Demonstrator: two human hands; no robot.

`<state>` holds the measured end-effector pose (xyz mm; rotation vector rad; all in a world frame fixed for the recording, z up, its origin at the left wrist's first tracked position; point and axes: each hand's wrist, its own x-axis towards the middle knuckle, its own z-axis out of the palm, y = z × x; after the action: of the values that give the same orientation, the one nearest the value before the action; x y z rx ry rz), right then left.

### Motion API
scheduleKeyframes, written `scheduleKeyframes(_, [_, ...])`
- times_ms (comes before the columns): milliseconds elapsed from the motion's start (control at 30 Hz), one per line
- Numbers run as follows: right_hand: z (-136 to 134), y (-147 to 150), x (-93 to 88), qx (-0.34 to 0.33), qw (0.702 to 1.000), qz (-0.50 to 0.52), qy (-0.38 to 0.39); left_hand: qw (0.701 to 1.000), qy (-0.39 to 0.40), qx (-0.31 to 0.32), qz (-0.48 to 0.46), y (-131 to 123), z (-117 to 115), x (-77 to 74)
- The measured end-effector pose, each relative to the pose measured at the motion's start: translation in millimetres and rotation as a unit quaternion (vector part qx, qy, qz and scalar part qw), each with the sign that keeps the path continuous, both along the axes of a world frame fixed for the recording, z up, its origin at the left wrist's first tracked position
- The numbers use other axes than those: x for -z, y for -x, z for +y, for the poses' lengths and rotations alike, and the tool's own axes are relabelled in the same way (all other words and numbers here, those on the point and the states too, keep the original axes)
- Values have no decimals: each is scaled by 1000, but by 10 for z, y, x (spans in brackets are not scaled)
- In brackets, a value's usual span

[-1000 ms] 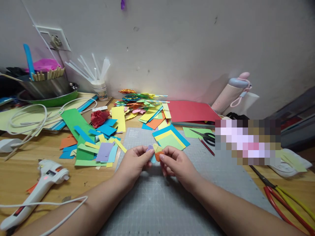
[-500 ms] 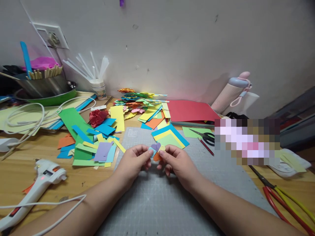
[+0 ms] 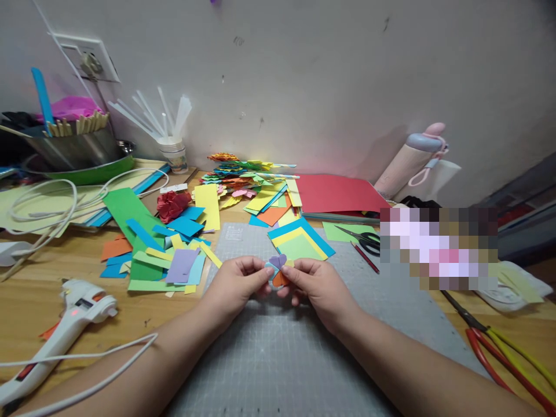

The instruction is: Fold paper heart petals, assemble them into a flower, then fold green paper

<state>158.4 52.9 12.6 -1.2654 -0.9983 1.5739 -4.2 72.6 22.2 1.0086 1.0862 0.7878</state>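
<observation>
Between my two hands is a small paper flower (image 3: pixel 278 263) with heart-shaped petals in purple, light blue, orange and yellow. My left hand (image 3: pixel 244 279) pinches its blue side between thumb and fingers. From the other side, my right hand (image 3: pixel 315 285) grips the yellow and orange petals, its thumb covering part of them. Both hands are held over the grey cutting mat (image 3: pixel 269 353). Just beyond them lie stacked paper squares (image 3: pixel 299 240) in blue, yellow and green.
Coloured paper scraps (image 3: pixel 167 249) lie left, near a white glue gun (image 3: pixel 72 333) with its cord. Black scissors (image 3: pixel 365 238), a red pencil (image 3: pixel 365 258) and red-and-yellow-handled shears (image 3: pixel 482 330) are to the right. Paper flowers (image 3: pixel 238 176) and a red sheet (image 3: pixel 339 196) lie by the wall.
The flower has turned slightly in my fingers, showing its purple petals at a different angle. Both hands keep their pinch, and the view has shifted a little.
</observation>
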Motion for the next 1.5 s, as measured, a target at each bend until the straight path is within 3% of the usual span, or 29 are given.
scheduleKeyframes(167, [-7,15,-20,-9,1000,14,-7,1000,9,-2,-23,-9,-12,36])
scheduleKeyframes(400, [-32,42,-25,-28,998,58,-8,994,27,-54,-89,-30,-9,27])
scheduleKeyframes(667, [-16,34,20,-12,998,65,-12,993,31,-32,-107,13,3,108])
scheduleKeyframes(1067, [-14,6,3,-19,998,56,6,995,33,-4,-95,2,9,76])
scheduleKeyframes(1333, [-24,54,16,-27,997,77,-5,991,28,-59,-118,-34,-32,66])
scheduleKeyframes(1500, [-11,42,29,-9,998,65,-6,989,37,-32,-137,-35,-17,55])
